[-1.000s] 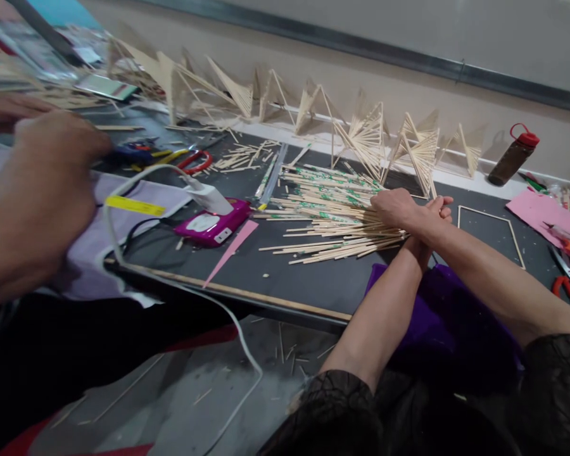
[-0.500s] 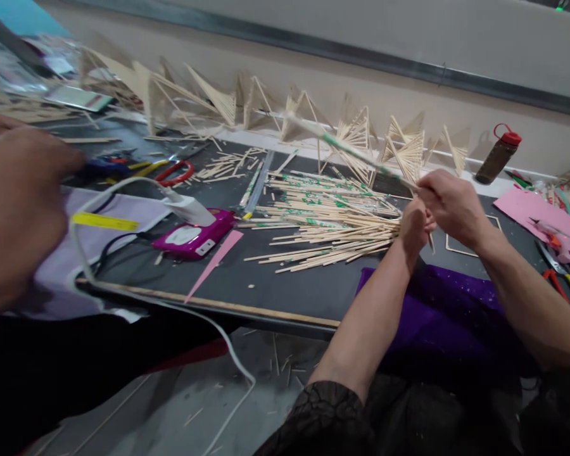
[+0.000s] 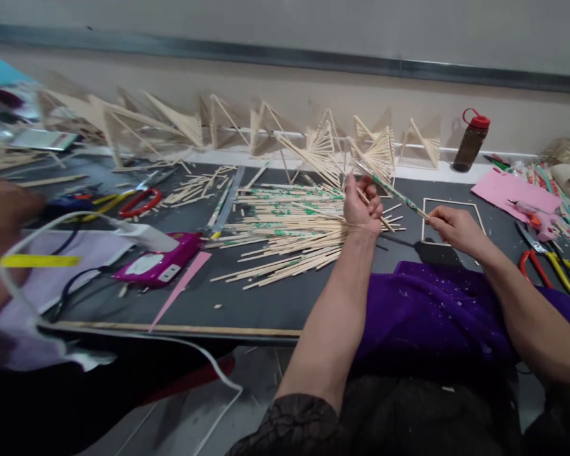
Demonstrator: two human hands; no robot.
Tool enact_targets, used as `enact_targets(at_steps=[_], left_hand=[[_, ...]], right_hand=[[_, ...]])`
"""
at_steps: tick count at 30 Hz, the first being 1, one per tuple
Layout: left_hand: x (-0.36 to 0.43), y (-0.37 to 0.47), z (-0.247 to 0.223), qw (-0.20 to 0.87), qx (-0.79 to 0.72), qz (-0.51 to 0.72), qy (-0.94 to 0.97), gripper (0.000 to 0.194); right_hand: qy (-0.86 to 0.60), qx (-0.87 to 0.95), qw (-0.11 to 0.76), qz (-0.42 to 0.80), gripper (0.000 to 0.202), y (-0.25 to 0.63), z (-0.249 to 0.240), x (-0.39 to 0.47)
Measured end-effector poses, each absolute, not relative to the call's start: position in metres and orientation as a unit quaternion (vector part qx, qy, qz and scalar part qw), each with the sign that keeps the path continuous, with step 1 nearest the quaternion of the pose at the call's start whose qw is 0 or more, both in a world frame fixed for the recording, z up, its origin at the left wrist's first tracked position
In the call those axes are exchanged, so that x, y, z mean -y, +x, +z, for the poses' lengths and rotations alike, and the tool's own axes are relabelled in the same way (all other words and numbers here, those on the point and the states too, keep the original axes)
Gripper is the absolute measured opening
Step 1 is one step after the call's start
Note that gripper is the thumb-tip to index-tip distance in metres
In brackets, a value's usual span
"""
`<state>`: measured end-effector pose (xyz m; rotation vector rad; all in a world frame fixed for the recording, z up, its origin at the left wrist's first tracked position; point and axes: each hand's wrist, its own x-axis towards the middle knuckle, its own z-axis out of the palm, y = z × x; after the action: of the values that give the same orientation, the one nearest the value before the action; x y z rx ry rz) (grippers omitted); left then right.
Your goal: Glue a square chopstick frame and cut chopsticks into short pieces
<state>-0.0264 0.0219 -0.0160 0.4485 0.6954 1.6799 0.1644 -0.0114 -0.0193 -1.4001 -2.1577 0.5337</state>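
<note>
My left hand [image 3: 363, 206] is above the right end of a pile of thin wooden sticks [image 3: 285, 247], palm up, its fingers curled round a plain wooden stick [image 3: 386, 223]. To its right, my right hand [image 3: 456, 227] pinches the lower end of a stick in a green-and-white printed wrapper [image 3: 399, 197]. That wrapped stick slants up and left, its far end close to my left fingers. Many sticks in the pile carry the same green print. A square frame of thin sticks [image 3: 478, 215] lies on the dark table, partly behind my right hand.
Twisted stick models [image 3: 375, 149] line the wall beside a red-capped bottle [image 3: 471, 142]. Scissors [image 3: 536, 256] and pink paper [image 3: 517, 193] lie right. Left are a magenta power box [image 3: 159, 263], a white cable [image 3: 218, 370], red-handled scissors [image 3: 140, 202] and another person's blurred hand [image 3: 4, 221].
My hands, together before, are now apart: the right has moved right and down, the left turned palm up. The wrapped stick now sits lower. The view has shifted to the right.
</note>
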Motion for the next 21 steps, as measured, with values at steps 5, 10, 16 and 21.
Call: enact_targets(at_steps=[5, 10, 16, 21], left_hand=[[-0.025, -0.027, -0.020, 0.576, -0.333, 0.718, 0.207, 0.022], [-0.028, -0.027, -0.023, 0.568, -0.359, 0.708, 0.217, 0.016], [-0.024, -0.019, -0.023, 0.596, -0.351, 0.678, 0.249, 0.014], [-0.019, -0.004, -0.027, 0.605, -0.346, 0.658, 0.283, 0.012]], right_hand=[[-0.521, 0.795, 0.212, 0.226, 0.016, 0.161, -0.024, 0.009], [-0.509, 0.732, 0.256, 0.373, 0.014, 0.154, -0.027, 0.014], [-0.501, 0.746, 0.297, 0.324, 0.027, 0.149, -0.031, 0.013], [-0.505, 0.736, 0.331, 0.305, 0.025, 0.150, -0.034, 0.011]])
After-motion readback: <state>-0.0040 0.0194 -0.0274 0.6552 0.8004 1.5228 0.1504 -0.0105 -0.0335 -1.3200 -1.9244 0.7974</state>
